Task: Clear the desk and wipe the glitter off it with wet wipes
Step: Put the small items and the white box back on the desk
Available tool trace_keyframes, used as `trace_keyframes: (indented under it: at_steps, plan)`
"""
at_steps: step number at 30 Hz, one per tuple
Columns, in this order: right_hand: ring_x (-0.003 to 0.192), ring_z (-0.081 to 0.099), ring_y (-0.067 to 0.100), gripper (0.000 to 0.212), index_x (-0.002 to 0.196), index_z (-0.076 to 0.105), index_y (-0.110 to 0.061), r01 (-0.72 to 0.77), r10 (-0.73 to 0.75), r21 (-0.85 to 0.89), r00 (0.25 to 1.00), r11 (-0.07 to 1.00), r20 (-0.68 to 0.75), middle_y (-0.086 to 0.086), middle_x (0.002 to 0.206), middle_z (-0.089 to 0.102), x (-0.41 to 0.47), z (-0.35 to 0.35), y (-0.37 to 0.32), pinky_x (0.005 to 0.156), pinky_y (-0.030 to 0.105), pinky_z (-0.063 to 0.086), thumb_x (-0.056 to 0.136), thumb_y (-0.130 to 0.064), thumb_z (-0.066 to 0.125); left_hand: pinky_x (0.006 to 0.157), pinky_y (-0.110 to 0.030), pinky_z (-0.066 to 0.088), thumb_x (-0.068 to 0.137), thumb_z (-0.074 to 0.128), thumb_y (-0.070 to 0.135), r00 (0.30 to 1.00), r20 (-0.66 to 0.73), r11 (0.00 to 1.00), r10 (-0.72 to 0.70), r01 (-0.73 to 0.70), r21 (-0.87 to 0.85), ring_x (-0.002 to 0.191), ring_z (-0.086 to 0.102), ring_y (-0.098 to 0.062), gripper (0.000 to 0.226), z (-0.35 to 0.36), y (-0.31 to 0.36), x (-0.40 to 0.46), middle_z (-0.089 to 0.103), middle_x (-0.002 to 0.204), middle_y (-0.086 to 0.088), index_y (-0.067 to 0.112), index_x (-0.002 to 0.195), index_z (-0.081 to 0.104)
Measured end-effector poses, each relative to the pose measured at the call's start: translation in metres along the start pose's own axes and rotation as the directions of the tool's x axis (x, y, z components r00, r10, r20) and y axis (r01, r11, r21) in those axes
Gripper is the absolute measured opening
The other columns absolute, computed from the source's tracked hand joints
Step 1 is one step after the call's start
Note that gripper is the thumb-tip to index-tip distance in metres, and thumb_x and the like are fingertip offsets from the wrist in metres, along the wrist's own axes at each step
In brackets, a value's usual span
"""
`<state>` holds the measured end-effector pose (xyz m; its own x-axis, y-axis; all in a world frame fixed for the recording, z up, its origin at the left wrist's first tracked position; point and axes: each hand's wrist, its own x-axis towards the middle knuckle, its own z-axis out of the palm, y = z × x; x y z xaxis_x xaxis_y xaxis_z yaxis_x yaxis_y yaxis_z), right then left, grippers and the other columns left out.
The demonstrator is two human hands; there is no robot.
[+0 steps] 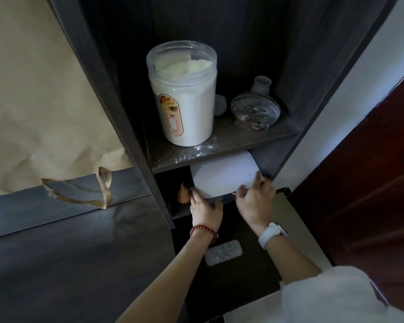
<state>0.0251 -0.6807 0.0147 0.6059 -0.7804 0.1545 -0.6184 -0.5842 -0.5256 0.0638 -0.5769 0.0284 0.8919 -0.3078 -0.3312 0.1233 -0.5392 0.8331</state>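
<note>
Both my hands hold a flat white object (224,176), like a thin white board or sheet, at the mouth of the lower compartment of a dark shelf unit (219,157). My left hand (204,209), with a red bead bracelet on the wrist, grips its lower left corner. My right hand (254,201), with a white watch on the wrist, pinches its lower right edge. Part of the white object is under the shelf board. The dark desk (68,252) lies to the left.
On the shelf above stand a clear jar of white powder (184,94), a glass dish (254,110) and a small grey vase (261,85). A brown paper bag (40,101) lies on the desk. A blister pack (223,251) sits below. A red-brown door (371,194) is at the right.
</note>
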Motion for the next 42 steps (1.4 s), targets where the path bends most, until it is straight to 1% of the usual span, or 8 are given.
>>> trace_keyframes:
  at_steps: [9,16,19,22,25,31,36,42]
  plan:
    - [0.120,0.038,0.040,0.050,0.134,0.038,-0.003,0.162,-0.162,0.007,0.986,0.987,0.044,0.027,0.135,0.036,-0.028,-0.004,0.032,0.085,0.047,0.049,0.090,-0.021,0.052,0.094,-0.028,0.039,0.081,0.062,0.013,0.998,-0.067,0.960,0.009,-0.027,-0.280,0.118,0.046,-0.023,0.050,0.008,-0.026,-0.025,0.044,0.127,-0.011,0.006,0.124,0.038]
    - [0.117,0.046,0.031,0.043,0.134,0.036,-0.005,0.077,-0.104,0.302,0.992,0.950,0.076,0.020,0.135,0.038,-0.040,-0.008,0.034,0.085,0.029,0.042,0.093,-0.015,0.047,0.063,-0.027,0.052,0.078,0.068,0.026,0.939,0.048,0.710,-0.341,0.291,-0.641,0.087,0.059,-0.020,0.048,0.010,-0.026,-0.007,0.055,0.102,-0.011,0.003,0.114,0.045]
    - [0.119,0.045,0.029,0.035,0.127,0.042,-0.004,-0.013,-0.018,0.412,0.997,0.911,0.073,0.018,0.133,0.039,-0.043,-0.016,0.038,0.090,0.027,0.038,0.093,-0.013,0.045,0.064,-0.026,0.048,0.082,0.065,0.021,0.947,0.089,0.733,-0.310,0.297,-0.612,0.079,0.059,-0.017,0.050,0.009,-0.022,-0.023,0.059,0.094,-0.004,0.010,0.121,0.037]
    - [0.124,0.038,0.022,0.044,0.137,0.031,-0.010,-0.169,0.131,0.514,0.985,0.841,0.109,0.011,0.139,0.034,-0.048,-0.027,0.044,0.098,0.032,0.037,0.096,-0.021,0.041,0.081,-0.036,0.050,0.082,0.065,0.022,0.946,0.146,0.732,-0.289,0.317,-0.603,0.108,0.058,-0.031,0.060,0.004,-0.031,-0.044,0.061,0.113,-0.013,0.015,0.132,0.033]
    - [0.111,0.043,0.014,0.041,0.137,0.032,-0.009,-0.278,0.177,0.586,0.958,0.761,0.224,0.005,0.125,0.044,-0.058,-0.038,0.055,0.081,0.016,0.038,0.098,-0.024,0.033,0.065,-0.026,0.053,0.081,0.066,0.019,0.945,0.210,0.749,-0.251,0.327,-0.577,0.089,0.065,-0.024,0.055,-0.010,-0.051,-0.062,0.066,0.102,-0.009,0.015,0.129,0.040]
    - [0.063,0.044,0.022,0.035,0.067,0.049,-0.011,-0.278,0.120,0.455,0.931,0.846,0.346,0.007,0.066,0.047,-0.123,-0.021,0.061,0.056,0.027,0.031,0.098,-0.024,0.037,0.066,-0.026,0.042,0.086,0.058,0.022,0.905,0.317,0.827,-0.282,0.397,-0.398,0.086,0.058,-0.016,0.038,-0.062,-0.109,-0.083,0.063,0.098,0.001,0.027,0.123,0.051]
    - [0.086,0.053,0.015,0.024,0.111,0.059,-0.008,-0.256,0.043,0.376,0.871,0.891,0.490,0.010,0.104,0.053,-0.183,0.016,0.027,0.071,0.025,0.040,0.096,-0.016,0.042,0.078,-0.033,0.048,0.060,0.061,0.039,0.926,0.254,0.898,-0.279,0.345,-0.273,0.078,0.063,-0.004,0.041,-0.125,-0.163,-0.107,0.069,0.081,0.017,0.041,0.101,0.055]
    - [0.102,0.056,0.030,0.030,0.119,0.057,-0.003,-0.099,-0.105,0.328,0.828,0.940,0.550,0.018,0.109,0.056,-0.228,0.078,-0.064,0.085,0.029,0.042,0.092,-0.014,0.050,0.087,-0.043,0.049,0.068,0.044,0.029,0.929,-0.088,0.924,-0.359,0.340,-0.174,0.096,0.057,-0.028,0.037,-0.210,-0.233,-0.109,0.061,0.106,-0.011,0.024,0.101,0.059]
